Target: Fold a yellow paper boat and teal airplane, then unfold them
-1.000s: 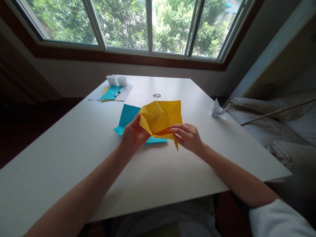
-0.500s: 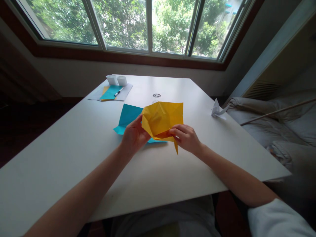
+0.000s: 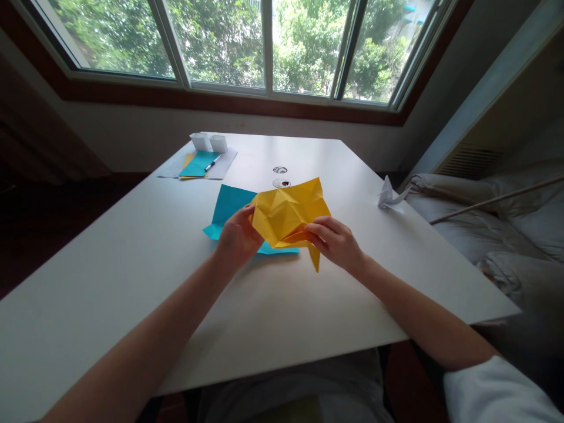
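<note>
A creased sheet of yellow paper [image 3: 291,205] is held up over the table, partly unfolded, with a pointed flap hanging at its lower right. My left hand [image 3: 240,238] grips its left edge, thumb on top and the other fingers mostly hidden beneath. At the lower right edge, my right hand [image 3: 332,241] pinches a fold of the same paper between thumb and fingers. Behind and below lies a sheet of teal paper [image 3: 231,202] with fold lines and a raised part, partly covered by the yellow paper and my left hand.
On the white table [image 3: 132,282], a folded white paper crane [image 3: 388,197] stands near the right edge. At the back left are two white paper boxes [image 3: 218,144], flat teal paper [image 3: 198,164] and a pen [image 3: 212,163]. Two round marks [image 3: 280,170] show mid-table.
The yellow paper has tilted and flattened, its top right corner now pointing up and its upper left side lower. Both hands keep their hold and have barely moved.
</note>
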`<state>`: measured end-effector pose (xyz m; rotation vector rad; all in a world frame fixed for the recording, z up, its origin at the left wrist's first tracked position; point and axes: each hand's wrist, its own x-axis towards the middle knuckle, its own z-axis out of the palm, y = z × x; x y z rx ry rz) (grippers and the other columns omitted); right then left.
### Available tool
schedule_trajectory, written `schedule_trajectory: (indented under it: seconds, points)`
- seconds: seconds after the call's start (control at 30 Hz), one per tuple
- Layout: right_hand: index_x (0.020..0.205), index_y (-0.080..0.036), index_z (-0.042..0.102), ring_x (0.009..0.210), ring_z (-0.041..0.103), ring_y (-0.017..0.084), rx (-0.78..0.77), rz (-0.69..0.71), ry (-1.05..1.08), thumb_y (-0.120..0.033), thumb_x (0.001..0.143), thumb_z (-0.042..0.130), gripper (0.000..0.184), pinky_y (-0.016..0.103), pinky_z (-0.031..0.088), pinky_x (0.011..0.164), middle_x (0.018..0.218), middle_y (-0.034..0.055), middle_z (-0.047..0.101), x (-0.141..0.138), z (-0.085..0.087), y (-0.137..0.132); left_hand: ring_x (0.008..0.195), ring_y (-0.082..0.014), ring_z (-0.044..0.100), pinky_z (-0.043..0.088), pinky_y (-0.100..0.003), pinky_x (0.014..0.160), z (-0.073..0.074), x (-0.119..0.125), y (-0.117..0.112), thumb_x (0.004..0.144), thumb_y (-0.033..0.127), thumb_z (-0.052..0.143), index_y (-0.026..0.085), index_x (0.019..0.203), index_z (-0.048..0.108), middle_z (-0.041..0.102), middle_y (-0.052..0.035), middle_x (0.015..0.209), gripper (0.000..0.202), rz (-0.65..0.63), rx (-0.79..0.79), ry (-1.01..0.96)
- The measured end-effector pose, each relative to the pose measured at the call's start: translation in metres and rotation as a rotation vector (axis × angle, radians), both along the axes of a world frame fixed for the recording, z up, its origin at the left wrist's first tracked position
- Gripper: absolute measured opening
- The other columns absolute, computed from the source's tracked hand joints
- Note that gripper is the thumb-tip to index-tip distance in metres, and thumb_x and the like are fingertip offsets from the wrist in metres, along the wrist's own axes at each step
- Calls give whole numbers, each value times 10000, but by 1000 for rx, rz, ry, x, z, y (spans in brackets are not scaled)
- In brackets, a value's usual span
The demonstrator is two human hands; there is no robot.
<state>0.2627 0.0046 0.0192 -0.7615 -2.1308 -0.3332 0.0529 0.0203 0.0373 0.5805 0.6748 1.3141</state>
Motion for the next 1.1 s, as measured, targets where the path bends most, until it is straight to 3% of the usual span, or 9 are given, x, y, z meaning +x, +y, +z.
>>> schedule_trajectory:
  seconds: [0.17,0.4,0.77,1.1]
  points:
    - [971,-218,528,895,604,164,-4,-28,85,-176,877,467,120,267,517,734,945,77,602,10,8,2,661,-126,587,466,-216,567,-5,-17,17,560,154,515,164,641,500,578,13,674,83,210,-36,244]
    - [999,-224,459,959,592,161,6,9,87,-112,865,460,175,297,512,813,1023,81,593,23,14,11,603,-114,537,445,-187,471,-5,-38,26,533,185,561,156,600,509,548,5,663,89,376,24,499]
    - [983,-218,468,967,557,179,0,15,92,-140,866,456,141,340,494,816,1023,90,543,37,14,23,529,-121,554,462,-226,456,-4,-53,33,582,114,532,147,696,532,577,-21,680,119,433,-80,481]
    - [922,-204,486,748,587,152,-255,-24,52,-225,894,420,74,297,488,707,852,48,581,60,5,42,542,-112,582,498,-203,488,4,-75,39,594,21,571,152,694,508,580,-2,642,176,491,-92,501]
